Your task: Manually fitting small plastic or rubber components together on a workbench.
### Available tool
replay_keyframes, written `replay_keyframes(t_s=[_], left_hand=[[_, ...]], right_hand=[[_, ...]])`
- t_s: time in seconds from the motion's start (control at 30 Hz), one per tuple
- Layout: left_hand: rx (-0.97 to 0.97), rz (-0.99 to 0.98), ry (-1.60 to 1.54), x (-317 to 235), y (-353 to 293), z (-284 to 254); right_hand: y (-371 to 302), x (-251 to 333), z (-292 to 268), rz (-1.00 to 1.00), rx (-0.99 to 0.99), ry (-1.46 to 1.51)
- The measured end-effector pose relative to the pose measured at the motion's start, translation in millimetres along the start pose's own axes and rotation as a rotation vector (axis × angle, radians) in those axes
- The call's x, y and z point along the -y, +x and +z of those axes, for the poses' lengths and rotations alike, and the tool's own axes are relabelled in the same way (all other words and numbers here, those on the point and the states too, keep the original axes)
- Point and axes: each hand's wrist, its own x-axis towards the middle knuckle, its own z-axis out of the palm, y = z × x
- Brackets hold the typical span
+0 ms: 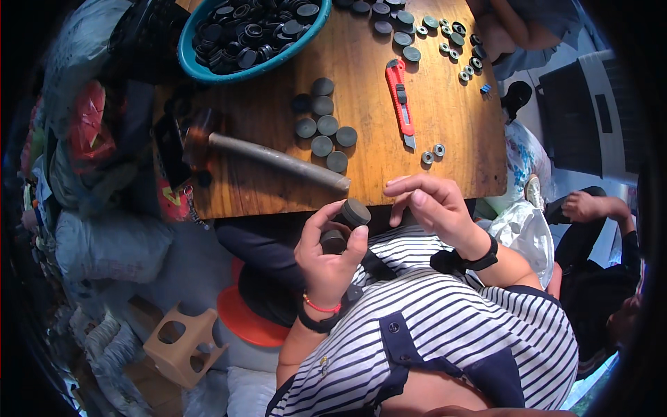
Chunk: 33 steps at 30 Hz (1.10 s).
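Observation:
My left hand (325,260) pinches a dark round cap (356,212) between thumb and fingers, just off the table's near edge. A second dark cap (333,241) rests against its palm. To the right, my right hand (438,208) has its fingers apart and holds nothing that I can see. On the wooden table (257,191), beyond my left hand, a hammer (278,161) lies with its handle pointing toward me. Several grey-black caps (327,125) lie grouped behind it. A red box cutter (400,101) lies with its blade out, near two small metal-centred rings (433,154).
A teal basin (184,59) full of black round parts stands at the far left. More caps and rings (445,47) are spread at the far right, near another person's arm (511,24). A beige plastic stool (182,344) stands on the floor at lower left.

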Motion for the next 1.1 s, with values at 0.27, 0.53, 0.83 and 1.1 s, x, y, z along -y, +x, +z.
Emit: replay_keyframes(t_s=[0.27,0.53,0.83,1.1], left_hand=[[0.286,-0.396,-1.182,24.1,9.1,-16.3],[0.356,-0.512,-1.055,37.0,6.4,-23.5],[0.199,-0.001,-0.045,-0.7,6.7,7.3],[0.226,0.306,0.152,-3.3,-2.3,6.9]], right_hand=[[68.6,-14.2,8.0,-0.347,-0.23,-1.176],[100.7,-12.2,-5.4,-0.246,-0.093,-1.193],[15.4,-2.6,8.5,-0.624,0.047,-0.743],[0.7,-6.9,1.0,-0.579,0.081,-0.544]])
